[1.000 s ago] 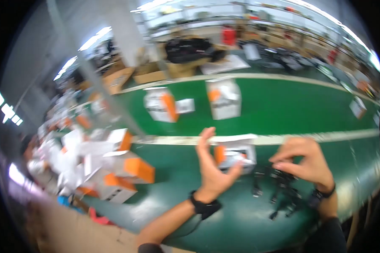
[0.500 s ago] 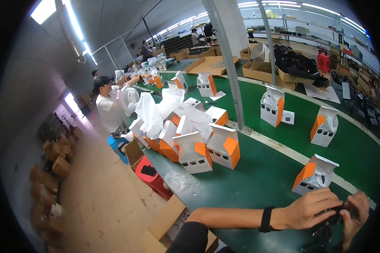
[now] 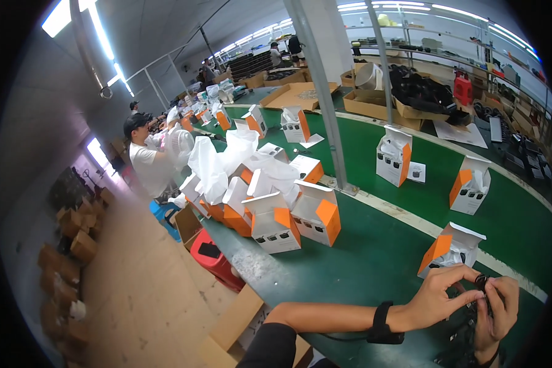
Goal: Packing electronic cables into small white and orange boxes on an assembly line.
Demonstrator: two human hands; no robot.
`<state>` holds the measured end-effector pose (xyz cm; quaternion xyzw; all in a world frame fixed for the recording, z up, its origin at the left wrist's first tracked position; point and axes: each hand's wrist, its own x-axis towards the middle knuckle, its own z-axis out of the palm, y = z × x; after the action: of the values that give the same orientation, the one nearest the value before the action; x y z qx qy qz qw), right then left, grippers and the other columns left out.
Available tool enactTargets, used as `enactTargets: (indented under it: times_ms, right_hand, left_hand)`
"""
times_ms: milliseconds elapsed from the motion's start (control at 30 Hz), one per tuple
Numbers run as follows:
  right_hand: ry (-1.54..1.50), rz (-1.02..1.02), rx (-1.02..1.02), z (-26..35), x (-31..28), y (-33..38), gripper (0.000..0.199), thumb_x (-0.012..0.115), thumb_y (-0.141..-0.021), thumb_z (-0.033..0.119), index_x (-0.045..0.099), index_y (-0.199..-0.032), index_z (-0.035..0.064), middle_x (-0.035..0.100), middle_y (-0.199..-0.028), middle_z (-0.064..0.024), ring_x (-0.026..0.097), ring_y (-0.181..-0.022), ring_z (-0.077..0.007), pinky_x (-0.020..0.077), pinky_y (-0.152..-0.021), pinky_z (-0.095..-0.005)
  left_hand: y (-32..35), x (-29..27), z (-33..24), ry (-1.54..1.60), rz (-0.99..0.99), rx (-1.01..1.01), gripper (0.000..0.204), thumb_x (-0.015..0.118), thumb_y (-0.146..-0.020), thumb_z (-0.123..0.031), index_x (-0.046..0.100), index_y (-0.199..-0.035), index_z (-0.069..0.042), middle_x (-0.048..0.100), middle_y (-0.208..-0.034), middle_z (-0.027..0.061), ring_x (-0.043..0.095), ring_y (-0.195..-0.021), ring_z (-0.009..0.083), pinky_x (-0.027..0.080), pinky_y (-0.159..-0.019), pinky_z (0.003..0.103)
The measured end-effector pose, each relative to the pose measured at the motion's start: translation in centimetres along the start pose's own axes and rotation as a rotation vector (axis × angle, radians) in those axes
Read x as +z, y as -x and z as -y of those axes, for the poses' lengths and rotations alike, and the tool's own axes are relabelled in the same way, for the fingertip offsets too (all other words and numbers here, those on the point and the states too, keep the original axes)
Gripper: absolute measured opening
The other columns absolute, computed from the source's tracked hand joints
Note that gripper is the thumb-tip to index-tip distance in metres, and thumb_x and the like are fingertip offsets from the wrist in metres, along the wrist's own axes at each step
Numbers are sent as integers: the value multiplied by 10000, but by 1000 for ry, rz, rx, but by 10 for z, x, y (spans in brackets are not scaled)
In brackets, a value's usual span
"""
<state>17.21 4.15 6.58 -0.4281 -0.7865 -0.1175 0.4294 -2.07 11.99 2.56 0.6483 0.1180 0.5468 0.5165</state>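
At the table's near right, my left hand (image 3: 438, 299) pinches a looped black cable (image 3: 481, 281) between thumb and fingertips. My right hand (image 3: 498, 306) is closed on the same cable from the other side, fingers curled. Under and behind the hands lie more dark cables (image 3: 460, 337), partly hidden. Just beyond my left hand stands an open white and orange box (image 3: 452, 248) with white wrapping inside, its lid flap raised.
Several open white and orange boxes (image 3: 273, 224) with white bags (image 3: 211, 168) crowd the green table's left. More boxes (image 3: 392, 156) stand on the green strip beyond. A metal post (image 3: 319, 92) rises between. Red stool (image 3: 218, 257), cardboard box (image 3: 239, 325) and a co-worker (image 3: 150, 159) are at left.
Both hands have risen slightly and shifted left, fingertips closer together, and a loop of the black cable now shows between them. The view has turned a little.
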Motion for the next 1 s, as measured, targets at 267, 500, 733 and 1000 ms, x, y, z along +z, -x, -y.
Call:
enactTargets:
  times_ms: [267, 500, 733, 1000]
  right_hand:
    - [-38, -71, 14, 0, -3, 10, 312, 742, -856, -77, 688, -1163, -58, 681, -1145, -214, 675, -1031, -389, 569, -933, -469]
    - [9, 1, -47, 2, 5, -29, 321, 867, -766, -15, 801, -1074, 46, 782, -1077, -77, 716, -1024, -346, 621, -833, -424]
    - [142, -77, 25, -2, 49, -29, 334, 862, -736, 37, 818, -1066, 60, 762, -1062, -31, 673, -1026, -296, 571, -878, -447]
    - [446, 64, 4, -12, 87, -33, 257, 793, -794, 50, 808, -1050, 33, 715, -937, -6, 612, -1017, -265, 459, -1022, -535]
  left_hand:
    - [-7, -3, -2, -108, 64, 350, 284, 839, -898, -29, 766, -1160, 53, 767, -1194, 166, 709, -1089, 349, 580, -926, 432]
    - [-40, -71, 10, -825, -73, 618, 553, 831, -804, -238, 706, -1314, -66, 619, -1414, 242, 601, -1250, 404, 500, -1015, 514]
    - [-49, -86, 59, -412, 79, 147, 695, 773, -870, 14, 515, -1516, -14, 598, -1530, 238, 673, -1283, 340, 582, -1005, 420]
    - [-38, -101, 67, -236, 77, 101, 720, 639, -952, -43, 351, -1612, -15, 610, -1506, 224, 645, -1239, 237, 550, -1029, 357]
